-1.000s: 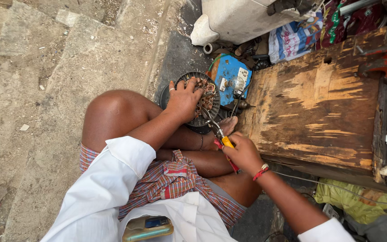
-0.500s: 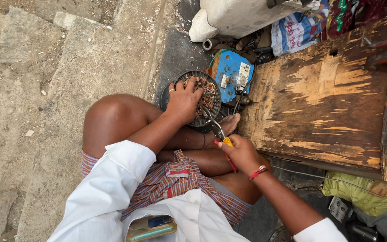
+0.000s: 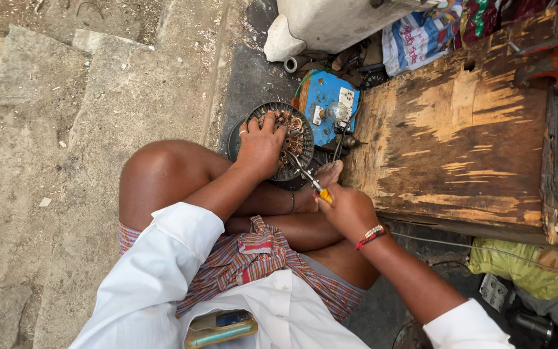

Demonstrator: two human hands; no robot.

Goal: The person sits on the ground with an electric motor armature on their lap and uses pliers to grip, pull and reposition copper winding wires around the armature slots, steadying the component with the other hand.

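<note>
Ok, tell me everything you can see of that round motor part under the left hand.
The round motor part is a dark, flat, ribbed metal disc with copper-coloured wire windings bunched near its centre. It lies face up on the ground by the person's feet, beside a blue board and a worn wooden slab. The left hand presses on it, fingers spread over the windings. The right hand points a yellow-handled screwdriver into it.

Rough stone ground (image 3: 98, 129) carries everything, with small chips scattered at its left. A round motor stator (image 3: 292, 139) sits on the dark patch mid-ground, just beside a blue switch board (image 3: 327, 106). A worn wooden bench top (image 3: 460, 136) lies at the right edge; a white container (image 3: 330, 22) stands at the top edge.
</note>
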